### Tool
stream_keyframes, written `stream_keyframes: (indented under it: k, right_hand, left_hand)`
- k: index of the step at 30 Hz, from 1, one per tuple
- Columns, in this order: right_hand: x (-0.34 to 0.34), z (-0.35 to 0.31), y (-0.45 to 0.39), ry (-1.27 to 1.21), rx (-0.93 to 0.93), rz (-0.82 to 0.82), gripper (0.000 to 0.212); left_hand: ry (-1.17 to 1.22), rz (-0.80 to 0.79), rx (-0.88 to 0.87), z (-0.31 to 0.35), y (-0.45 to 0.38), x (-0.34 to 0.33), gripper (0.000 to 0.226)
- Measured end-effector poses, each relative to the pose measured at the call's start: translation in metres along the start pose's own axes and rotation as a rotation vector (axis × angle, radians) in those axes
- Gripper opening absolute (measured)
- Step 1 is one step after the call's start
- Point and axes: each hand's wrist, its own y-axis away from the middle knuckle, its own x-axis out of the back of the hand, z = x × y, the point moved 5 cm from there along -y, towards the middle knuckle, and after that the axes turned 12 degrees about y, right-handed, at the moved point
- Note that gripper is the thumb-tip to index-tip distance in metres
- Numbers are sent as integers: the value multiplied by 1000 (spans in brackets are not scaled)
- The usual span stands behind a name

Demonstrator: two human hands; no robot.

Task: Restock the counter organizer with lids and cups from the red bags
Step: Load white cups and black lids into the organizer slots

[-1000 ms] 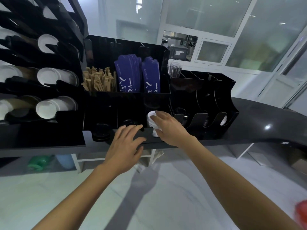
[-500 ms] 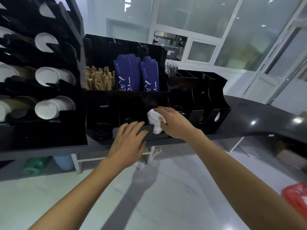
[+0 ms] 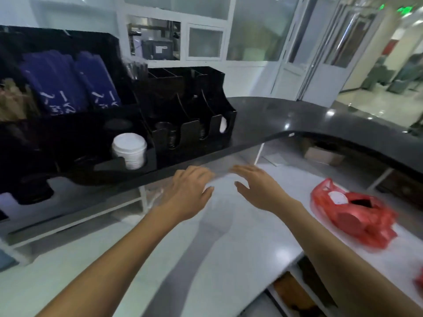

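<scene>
A stack of white lids [image 3: 130, 150] stands in a front slot of the black counter organizer [image 3: 192, 131] on the dark counter. Both my hands hover in front of the counter's edge, away from the organizer, with nothing in them. My left hand [image 3: 187, 193] has relaxed, spread fingers. My right hand [image 3: 258, 186] is likewise open, palm down. A red plastic bag [image 3: 357, 213] lies on the white worktop to the right, with a white lid and dark items showing inside.
Blue sleeves [image 3: 68, 83] and brown stirrers [image 3: 11, 104] fill the organizer's upper bins. The dark curved counter [image 3: 297, 117] runs to the right. A second red bag's edge [image 3: 420, 280] shows at far right. A cardboard box [image 3: 322, 154] sits under the counter.
My right hand has let go of the white lid stack and both hands have drawn back from the organizer. The view has swung right, bringing the red bag into sight.
</scene>
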Motion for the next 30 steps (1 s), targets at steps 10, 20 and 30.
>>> stream_keyframes:
  k: [10, 20, 30]
  right_hand:
    - [-15, 222, 182, -39, -340, -150, 49]
    - [-13, 362, 319, -118, -548, -95, 48]
    - [-29, 413, 354, -156, -572, -85, 49]
  left_hand:
    - [99, -378, -43, 178, -84, -170, 43]
    - [174, -483, -225, 343, -110, -278, 41]
    - [271, -492, -208, 366, -136, -338, 41]
